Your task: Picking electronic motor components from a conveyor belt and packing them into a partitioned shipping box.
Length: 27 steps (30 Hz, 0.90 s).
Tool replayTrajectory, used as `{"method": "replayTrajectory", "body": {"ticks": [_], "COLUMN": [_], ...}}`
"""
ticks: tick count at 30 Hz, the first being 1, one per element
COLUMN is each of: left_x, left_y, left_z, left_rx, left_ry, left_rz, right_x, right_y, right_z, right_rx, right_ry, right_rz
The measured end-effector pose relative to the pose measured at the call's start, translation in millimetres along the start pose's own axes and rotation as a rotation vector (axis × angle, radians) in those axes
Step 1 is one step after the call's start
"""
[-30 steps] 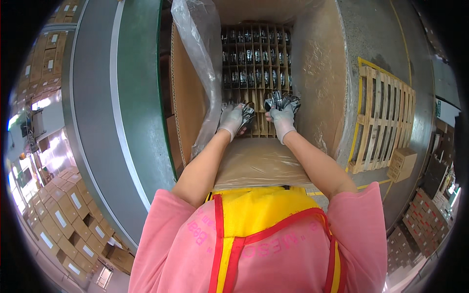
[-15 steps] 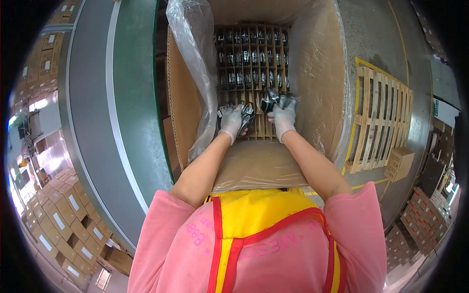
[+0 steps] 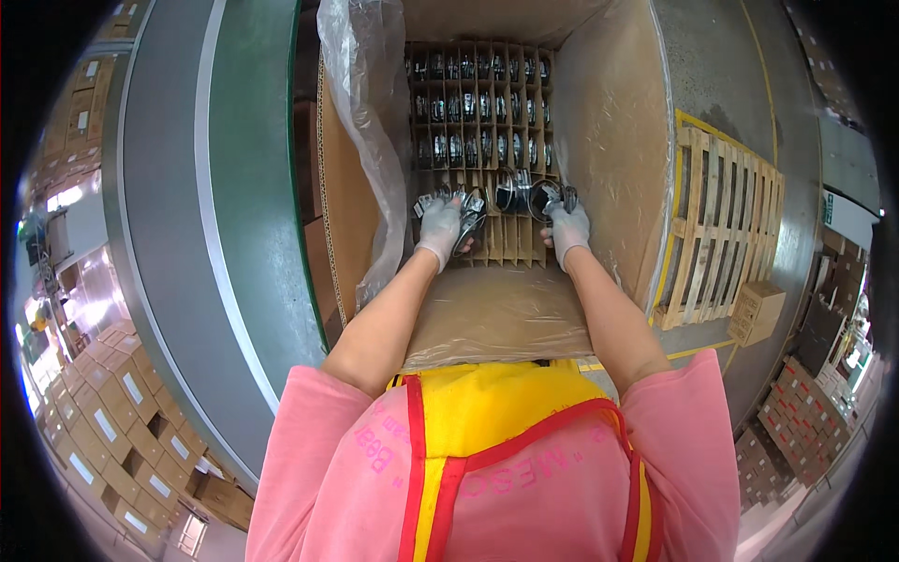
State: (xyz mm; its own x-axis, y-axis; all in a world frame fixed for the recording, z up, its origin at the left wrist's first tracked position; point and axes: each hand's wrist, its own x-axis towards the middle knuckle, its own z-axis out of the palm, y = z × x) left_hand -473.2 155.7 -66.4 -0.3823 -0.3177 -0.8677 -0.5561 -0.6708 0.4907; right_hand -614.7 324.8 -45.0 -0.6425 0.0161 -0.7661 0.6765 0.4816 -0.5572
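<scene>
My left hand (image 3: pixel 440 228), in a pale glove, is closed around several black-and-silver parts (image 3: pixel 473 208) with thin loops; their exact kind is unclear. It hovers over the near left of a cardboard divider grid (image 3: pixel 510 245) inside a large carton (image 3: pixel 613 122). At the near right of the grid, my gloved right hand (image 3: pixel 567 228) grips a similar dark part (image 3: pixel 545 197) with a curved loop. Just left of that hand, more dark parts (image 3: pixel 510 190) sit at the cells. The far rows hold several shiny dark parts (image 3: pixel 468 108). My fingers hide some of what they hold.
Clear plastic film (image 3: pixel 361 112) drapes over the carton's left wall. Beyond that wall runs a green-edged conveyor (image 3: pixel 248 169) with a grey belt. On the right floor are a wooden pallet (image 3: pixel 721 215) and a small carton (image 3: pixel 757 312). Stacked cartons (image 3: pixel 112 412) stand at far left.
My right hand has moved right, toward the carton's right wall. Dark parts now show in the cells it left. My left hand has barely shifted and keeps its parts.
</scene>
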Motion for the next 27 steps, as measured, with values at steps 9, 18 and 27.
{"method": "replayTrajectory", "body": {"ticks": [9, 18, 27], "left_x": [-11.9, -12.7, -10.5], "left_y": [10.0, 6.3, 2.1], "left_z": [5.5, 11.9, 6.6], "left_rx": [0.045, 0.042, -0.015], "left_ry": [-0.01, 0.025, 0.076], "left_rz": [-0.007, 0.012, -0.03], "right_x": [4.2, 2.3, -23.6], "right_y": [-4.2, 16.9, -9.3], "right_z": [-0.7, 19.8, 16.1], "right_rx": [-0.044, -0.122, 0.025], "right_ry": [-0.03, -0.335, -0.438], "right_rz": [-0.017, -0.137, -0.078]}}
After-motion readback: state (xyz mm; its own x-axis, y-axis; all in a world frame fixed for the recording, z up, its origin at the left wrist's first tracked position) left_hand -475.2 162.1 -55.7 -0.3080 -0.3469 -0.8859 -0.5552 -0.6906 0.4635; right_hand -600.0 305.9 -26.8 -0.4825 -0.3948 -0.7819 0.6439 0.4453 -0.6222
